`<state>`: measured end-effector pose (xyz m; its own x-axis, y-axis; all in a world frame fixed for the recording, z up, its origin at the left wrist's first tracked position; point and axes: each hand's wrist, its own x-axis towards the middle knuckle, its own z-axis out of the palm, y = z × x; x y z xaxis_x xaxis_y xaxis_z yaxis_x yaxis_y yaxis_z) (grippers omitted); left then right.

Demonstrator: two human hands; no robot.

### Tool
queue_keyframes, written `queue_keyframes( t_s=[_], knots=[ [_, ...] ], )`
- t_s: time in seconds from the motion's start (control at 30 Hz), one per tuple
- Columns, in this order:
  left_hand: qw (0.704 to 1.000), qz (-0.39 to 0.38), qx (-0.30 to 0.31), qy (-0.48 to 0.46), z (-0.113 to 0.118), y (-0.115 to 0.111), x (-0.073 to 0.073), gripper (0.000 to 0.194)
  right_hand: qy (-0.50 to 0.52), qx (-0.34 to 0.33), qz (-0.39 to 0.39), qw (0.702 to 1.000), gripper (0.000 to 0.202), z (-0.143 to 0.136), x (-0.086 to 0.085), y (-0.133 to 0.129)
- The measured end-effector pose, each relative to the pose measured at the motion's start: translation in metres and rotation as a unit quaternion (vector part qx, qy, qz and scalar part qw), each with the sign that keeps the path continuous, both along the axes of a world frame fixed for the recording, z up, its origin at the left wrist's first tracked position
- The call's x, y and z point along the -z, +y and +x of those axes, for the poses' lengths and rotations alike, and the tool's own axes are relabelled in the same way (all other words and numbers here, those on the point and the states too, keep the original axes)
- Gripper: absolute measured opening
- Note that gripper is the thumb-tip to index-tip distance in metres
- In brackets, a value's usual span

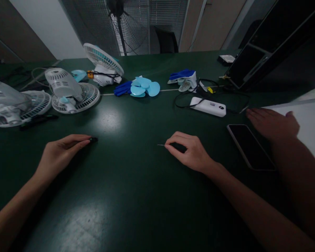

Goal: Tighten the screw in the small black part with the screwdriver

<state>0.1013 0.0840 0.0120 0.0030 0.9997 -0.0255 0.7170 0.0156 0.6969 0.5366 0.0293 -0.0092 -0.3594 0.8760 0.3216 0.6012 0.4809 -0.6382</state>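
My left hand (61, 152) is over the left part of the dark green table (126, 182), its thumb and forefinger pinching a small black object (93, 139). To the right of the middle, my right hand (187, 148) is closed in a pinch on a thin metal pin (160, 145), whose tip points left. The two hands are well apart. What the pin belongs to is too small to tell. A dark gap shows between the right thumb and forefinger.
White fans (65, 84) stand and lie at the back left. Behind are a light blue fan blade (145, 86), blue gloves (182, 74) and a white power bank (208, 107) with cables. A phone (251, 147) lies at right, beside another person's hand (274, 122) on white paper (311, 122).
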Motion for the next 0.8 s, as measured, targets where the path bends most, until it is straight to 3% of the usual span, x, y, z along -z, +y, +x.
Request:
queue_keyframes(
  t_s=[0.17,0.3,0.47,0.6,0.7,0.8],
  knots=[
    [0.977,0.119,0.144,0.105,0.017,-0.011,0.005,0.044,-0.008,0.001,0.007,1.0,0.014,0.0,0.0,0.0],
    [0.951,0.175,0.233,0.101,0.042,-0.02,0.01,0.03,-0.021,-0.006,0.021,1.0,0.015,-0.002,0.001,0.0],
    [0.936,0.135,0.324,0.014,0.104,-0.028,0.012,0.023,-0.034,-0.033,0.018,0.999,0.015,-0.003,-0.002,-0.002],
    [0.928,0.086,0.36,-0.041,0.152,-0.028,0.013,0.021,-0.036,-0.055,0.004,0.998,0.012,-0.002,-0.005,-0.004],
    [0.923,0.076,0.372,-0.059,0.169,-0.027,0.014,0.02,-0.038,-0.051,0.006,0.998,0.011,-0.001,-0.004,-0.004],
    [0.923,0.077,0.371,-0.062,0.171,-0.026,0.016,0.02,-0.057,-0.044,0.006,0.997,0.01,-0.002,-0.004,-0.004]
  ],
)
